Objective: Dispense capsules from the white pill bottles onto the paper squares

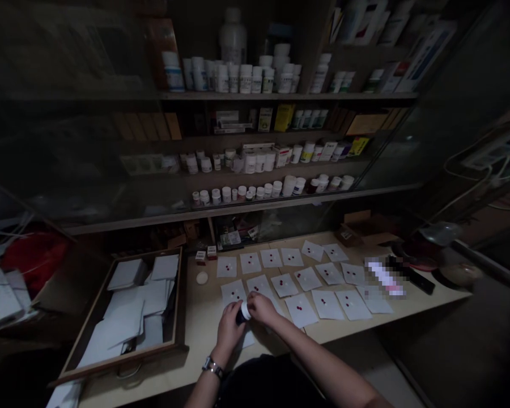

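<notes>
My left hand (pixel 228 330), with a watch on its wrist, is wrapped round a small dark pill bottle (pixel 240 316). The fingers of my right hand (pixel 261 309) are closed at the bottle's white cap (pixel 245 310). Both hands are over the near left part of several rows of white paper squares. Dark red pills and small pale ones lie on these squares, such as the paper square (pixel 301 313) to the right of my hands. Part of the paper beneath my hands is hidden. A round white lid (pixel 202 277) lies on the table to the left.
A wooden drawer (pixel 179 317) full of white paper sheets stands at the left. Two small boxes (pixel 206 255) sit behind the lid. Shelves (pixel 238 211) of medicine bottles rise at the back. An open cardboard box (pixel 361 226) and a dark elongated object (pixel 420 279) are at the right.
</notes>
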`<control>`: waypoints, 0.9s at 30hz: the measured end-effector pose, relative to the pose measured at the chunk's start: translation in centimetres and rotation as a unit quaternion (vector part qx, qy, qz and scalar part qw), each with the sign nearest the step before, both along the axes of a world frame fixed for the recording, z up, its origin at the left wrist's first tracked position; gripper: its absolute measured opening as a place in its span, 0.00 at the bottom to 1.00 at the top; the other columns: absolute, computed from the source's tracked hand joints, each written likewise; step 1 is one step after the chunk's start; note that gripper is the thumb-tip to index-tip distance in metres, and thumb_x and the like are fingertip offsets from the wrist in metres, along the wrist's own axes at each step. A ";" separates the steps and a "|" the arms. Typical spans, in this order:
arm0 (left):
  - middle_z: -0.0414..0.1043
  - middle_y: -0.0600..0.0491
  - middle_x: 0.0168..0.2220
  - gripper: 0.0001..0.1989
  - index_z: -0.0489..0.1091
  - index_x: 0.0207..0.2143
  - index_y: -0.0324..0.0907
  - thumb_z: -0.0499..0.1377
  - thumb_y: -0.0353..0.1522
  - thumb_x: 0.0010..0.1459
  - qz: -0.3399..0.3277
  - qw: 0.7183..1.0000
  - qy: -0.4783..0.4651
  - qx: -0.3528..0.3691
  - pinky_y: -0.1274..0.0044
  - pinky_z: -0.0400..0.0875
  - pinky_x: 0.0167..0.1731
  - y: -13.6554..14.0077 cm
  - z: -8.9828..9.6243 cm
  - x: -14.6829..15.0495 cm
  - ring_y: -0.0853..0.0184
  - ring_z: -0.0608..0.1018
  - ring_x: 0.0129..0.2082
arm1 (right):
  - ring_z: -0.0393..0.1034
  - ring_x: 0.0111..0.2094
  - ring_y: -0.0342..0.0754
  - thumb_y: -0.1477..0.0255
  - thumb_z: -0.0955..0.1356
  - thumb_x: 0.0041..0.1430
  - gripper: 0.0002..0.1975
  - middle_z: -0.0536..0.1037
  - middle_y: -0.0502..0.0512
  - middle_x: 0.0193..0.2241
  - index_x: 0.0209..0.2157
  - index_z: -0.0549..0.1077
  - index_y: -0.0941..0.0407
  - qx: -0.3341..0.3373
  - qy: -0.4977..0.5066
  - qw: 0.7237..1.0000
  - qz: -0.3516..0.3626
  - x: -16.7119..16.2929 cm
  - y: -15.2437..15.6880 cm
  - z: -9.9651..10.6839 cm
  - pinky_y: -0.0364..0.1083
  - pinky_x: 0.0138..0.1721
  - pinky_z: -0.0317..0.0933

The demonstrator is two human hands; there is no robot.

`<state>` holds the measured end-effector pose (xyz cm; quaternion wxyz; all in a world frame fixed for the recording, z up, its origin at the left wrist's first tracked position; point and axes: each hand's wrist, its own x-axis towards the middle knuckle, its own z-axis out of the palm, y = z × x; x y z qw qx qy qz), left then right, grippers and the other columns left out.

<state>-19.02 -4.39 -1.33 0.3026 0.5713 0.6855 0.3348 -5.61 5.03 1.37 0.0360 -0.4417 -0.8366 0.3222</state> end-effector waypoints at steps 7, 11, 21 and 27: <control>0.69 0.48 0.49 0.28 0.67 0.51 0.42 0.55 0.22 0.44 0.065 0.998 0.022 -0.001 0.69 0.62 0.54 -1.4 -0.6 -2.7 0.60 0.69 0.51 | 0.71 0.34 0.47 0.78 0.63 0.51 0.10 0.79 0.56 0.31 0.30 0.76 0.58 -0.078 0.087 0.984 -0.132 0.2 0.5 -3.3 0.41 0.36 0.60; 0.69 0.48 0.48 0.27 0.68 0.49 0.42 0.55 0.21 0.43 0.083 0.995 0.037 -0.029 0.71 0.63 0.52 -2.0 -0.7 -3.3 0.60 0.70 0.51 | 0.72 0.35 0.47 0.76 0.64 0.52 0.10 0.80 0.55 0.32 0.32 0.77 0.56 -0.078 -0.018 0.995 -0.062 -1.0 -1.4 -4.8 0.40 0.34 0.56; 0.70 0.47 0.46 0.25 0.68 0.48 0.42 0.57 0.23 0.44 0.113 0.994 0.003 0.006 0.69 0.64 0.51 -2.4 -1.3 -3.3 0.59 0.71 0.49 | 0.71 0.37 0.47 0.75 0.64 0.52 0.09 0.78 0.55 0.35 0.32 0.77 0.55 -0.010 0.017 0.999 -0.046 -1.6 -2.7 -4.8 0.42 0.37 0.57; 0.71 0.47 0.44 0.24 0.69 0.47 0.42 0.58 0.23 0.43 0.106 0.994 -0.020 0.030 0.67 0.66 0.50 -2.5 -1.8 -3.1 0.58 0.72 0.47 | 0.70 0.35 0.47 0.75 0.62 0.55 0.11 0.76 0.55 0.33 0.34 0.76 0.56 -0.031 0.231 0.970 -0.076 -0.9 -1.6 -2.4 0.43 0.37 0.62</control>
